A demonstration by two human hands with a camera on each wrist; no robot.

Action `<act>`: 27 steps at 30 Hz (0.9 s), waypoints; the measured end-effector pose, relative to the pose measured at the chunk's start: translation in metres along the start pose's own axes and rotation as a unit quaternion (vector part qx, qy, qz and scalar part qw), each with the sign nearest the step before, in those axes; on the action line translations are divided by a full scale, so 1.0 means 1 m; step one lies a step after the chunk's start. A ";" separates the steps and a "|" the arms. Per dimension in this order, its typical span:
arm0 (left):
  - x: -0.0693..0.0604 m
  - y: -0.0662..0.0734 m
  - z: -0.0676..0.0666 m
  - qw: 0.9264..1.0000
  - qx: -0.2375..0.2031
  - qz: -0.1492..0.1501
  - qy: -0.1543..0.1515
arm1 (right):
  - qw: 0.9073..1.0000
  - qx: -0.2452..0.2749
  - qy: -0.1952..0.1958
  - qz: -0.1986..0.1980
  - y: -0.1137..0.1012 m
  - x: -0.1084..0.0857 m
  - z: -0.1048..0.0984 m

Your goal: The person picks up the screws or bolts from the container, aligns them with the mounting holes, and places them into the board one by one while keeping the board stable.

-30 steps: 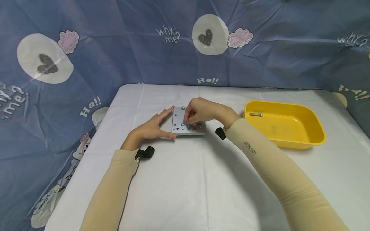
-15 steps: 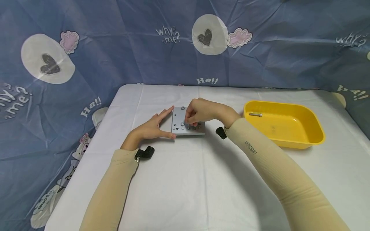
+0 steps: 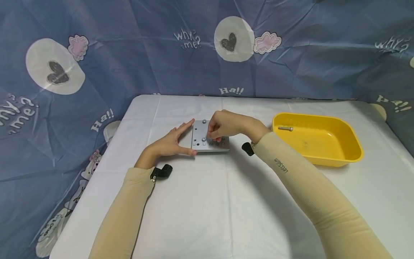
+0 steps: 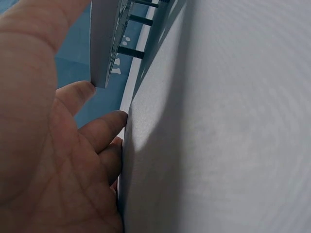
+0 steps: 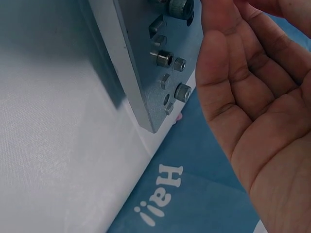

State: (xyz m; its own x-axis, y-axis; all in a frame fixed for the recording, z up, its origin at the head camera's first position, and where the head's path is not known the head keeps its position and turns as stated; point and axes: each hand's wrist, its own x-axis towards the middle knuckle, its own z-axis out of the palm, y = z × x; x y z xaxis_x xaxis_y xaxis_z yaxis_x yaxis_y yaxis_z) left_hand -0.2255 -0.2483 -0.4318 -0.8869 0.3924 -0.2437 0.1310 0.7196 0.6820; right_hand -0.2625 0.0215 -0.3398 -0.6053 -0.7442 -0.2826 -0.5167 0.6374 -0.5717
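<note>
A silver metal plate [image 3: 198, 133] with holes and several socket-head bolts lies on the white table. My left hand [image 3: 169, 143] spreads along its left side, thumb at the near edge and index fingertip at the far corner, fingers nearly straight. In the left wrist view, threaded bolt shanks [image 4: 131, 52] stick out from the plate's underside. Over the plate's right half, my right hand [image 3: 223, 124] has its fingertips pinched together on what looks like a bolt, mostly hidden by the fingers. The right wrist view shows bolt heads [image 5: 183, 92] on the plate, but not the pinched fingertips.
To the right stands a yellow tray [image 3: 323, 162] with one loose bolt [image 3: 285, 128] inside. My right forearm passes in front of its near left corner. A blue printed cloth [image 3: 145, 54] hangs behind the table [image 3: 194, 208].
A dark bolt shank seen under my right fingertips a second ago now shows shorter, with the bolt lower in the plate. Both hands have stayed almost in place.
</note>
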 end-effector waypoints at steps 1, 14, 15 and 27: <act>0.000 0.000 0.000 1.000 0.000 0.000 0.000 | 1.000 0.000 0.000 0.000 0.000 -0.001 -0.001; -0.001 0.002 -0.002 1.000 0.005 -0.004 -0.001 | 1.000 0.004 0.009 0.010 0.008 -0.012 -0.015; -0.001 0.002 -0.002 1.000 0.006 -0.003 0.000 | 1.000 0.005 0.011 0.012 0.009 -0.014 -0.016; -0.001 0.003 -0.004 1.000 0.008 0.003 -0.003 | 0.998 0.044 0.028 0.020 0.032 -0.032 -0.032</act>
State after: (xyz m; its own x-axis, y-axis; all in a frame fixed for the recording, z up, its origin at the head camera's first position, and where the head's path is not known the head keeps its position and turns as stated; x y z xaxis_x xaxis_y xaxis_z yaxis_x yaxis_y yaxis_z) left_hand -0.2262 -0.2488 -0.4263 -0.8836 0.3999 -0.2435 0.1430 0.7258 0.6729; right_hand -0.2797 0.0722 -0.3244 -0.6577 -0.7052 -0.2647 -0.4380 0.6439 -0.6273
